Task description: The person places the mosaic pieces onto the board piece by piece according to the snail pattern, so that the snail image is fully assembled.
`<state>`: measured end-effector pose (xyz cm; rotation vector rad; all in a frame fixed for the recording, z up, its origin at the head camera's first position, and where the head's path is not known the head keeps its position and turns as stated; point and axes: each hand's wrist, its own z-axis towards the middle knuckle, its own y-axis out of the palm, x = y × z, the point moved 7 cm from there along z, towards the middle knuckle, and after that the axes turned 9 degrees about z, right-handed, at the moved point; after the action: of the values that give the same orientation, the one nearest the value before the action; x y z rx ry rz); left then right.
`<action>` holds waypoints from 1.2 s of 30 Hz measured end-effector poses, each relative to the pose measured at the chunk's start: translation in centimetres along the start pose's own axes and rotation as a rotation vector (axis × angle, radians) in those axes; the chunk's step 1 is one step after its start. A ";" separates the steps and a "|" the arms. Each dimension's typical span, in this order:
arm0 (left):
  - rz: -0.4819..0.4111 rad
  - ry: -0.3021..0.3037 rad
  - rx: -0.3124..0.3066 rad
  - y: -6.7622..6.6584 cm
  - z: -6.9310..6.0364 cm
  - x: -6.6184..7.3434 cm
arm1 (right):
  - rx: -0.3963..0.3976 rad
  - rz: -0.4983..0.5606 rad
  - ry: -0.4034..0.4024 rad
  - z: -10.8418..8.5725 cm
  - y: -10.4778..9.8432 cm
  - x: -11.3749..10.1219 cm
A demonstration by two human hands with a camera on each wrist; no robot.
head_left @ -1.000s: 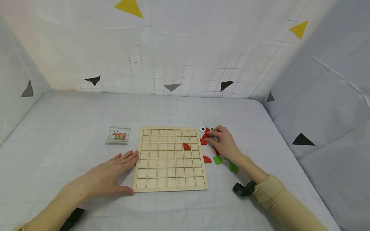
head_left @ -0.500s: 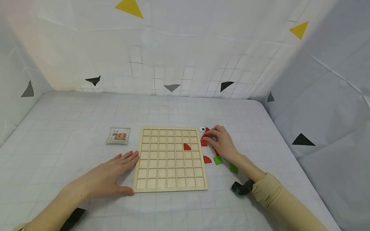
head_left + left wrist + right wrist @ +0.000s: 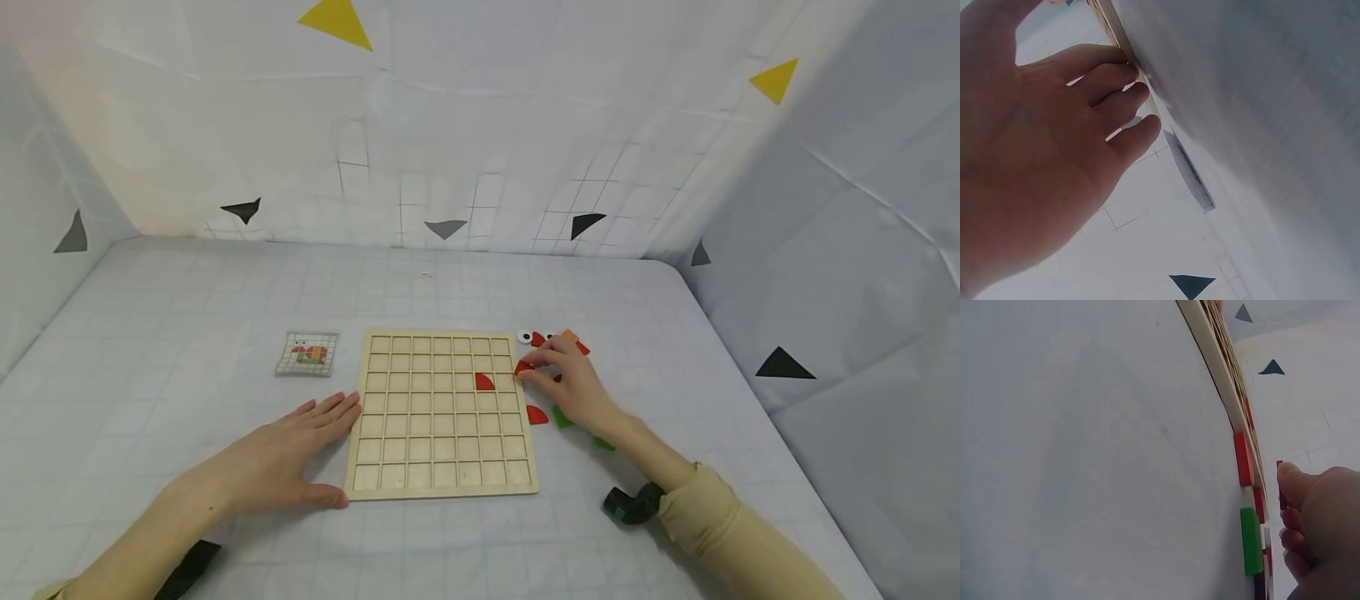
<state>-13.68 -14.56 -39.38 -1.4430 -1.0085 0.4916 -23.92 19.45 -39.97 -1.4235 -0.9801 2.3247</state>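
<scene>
In the head view my right hand (image 3: pixel 573 379) is beside the upper right edge of a wooden grid board (image 3: pixel 442 492), pinching a small red tile (image 3: pixel 522 367) between thumb and fingers. The right wrist view shows that tile (image 3: pixel 1281 487) edge-on, raised above the table. Its full outline is partly covered. A red quarter-circle tile (image 3: pixel 484 382) lies in one cell of the board. My left hand (image 3: pixel 288 454) rests with extended fingers against the board's left edge, thumb near the lower left corner; the left wrist view shows the fingertips (image 3: pixel 1138 94) at that edge.
Right of the board lie a red quarter-circle (image 3: pixel 537 414), green tiles (image 3: pixel 562 419), an orange tile (image 3: pixel 571 336) and a white eye disc (image 3: pixel 524 337), some partly behind the hand. A gridded picture card (image 3: pixel 307 354) lies to the left. White walls stand behind and at the sides.
My right hand has picked up a red tile from the loose pieces and moved slightly left and toward the board, uncovering the orange tile. The left hand has stayed still.
</scene>
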 end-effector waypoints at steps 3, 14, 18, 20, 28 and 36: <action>-0.003 -0.003 -0.006 0.1 0.0 0.0 | -0.020 0.030 -0.021 -0.3 0.5 -0.6; -0.006 -0.006 -0.008 0.1 0.0 -0.1 | -0.074 0.031 -0.124 -1.0 2.5 -3.3; -0.006 -0.006 -0.007 0.1 -0.1 0.0 | -0.089 0.017 -0.169 -1.0 3.2 -3.8; -0.004 -0.006 -0.007 0.0 -0.1 0.0 | -0.089 0.006 -0.200 -1.0 3.5 -4.0; -0.006 -0.005 -0.012 0.0 0.0 0.1 | -0.102 -0.038 -0.265 -1.1 4.2 -4.6; -0.003 -0.005 -0.016 0.0 0.1 0.1 | -0.108 -0.059 -0.276 -1.1 4.3 -4.6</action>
<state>-13.66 -14.43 -39.39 -1.4544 -1.0202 0.4859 -20.10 14.26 -39.92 -1.1101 -1.2205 2.5031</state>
